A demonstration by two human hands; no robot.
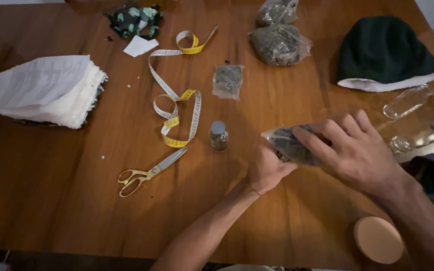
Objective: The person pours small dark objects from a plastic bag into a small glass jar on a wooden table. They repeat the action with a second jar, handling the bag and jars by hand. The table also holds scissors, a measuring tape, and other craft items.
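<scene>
Both hands grasp one clear plastic bag (286, 145) of dark bits: left hand (266, 169) beneath, right hand (353, 150) over it. A small jar (219, 136) stands nearby on the desk (56, 170).

One head-worn camera looks steeply down, close over the wooden table (76, 200).

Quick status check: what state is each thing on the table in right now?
Plastic bag: held in both hands, dark contents inside.
Left hand: grip under the bag.
Right hand: fingers spread over the bag.
Small jar: upright, capped.
Scissors: lying flat, blades shut.
Tape measure: unrolled, looped.
Cloth stack: folded, paper on top.
Two bags: lying filled.
</scene>
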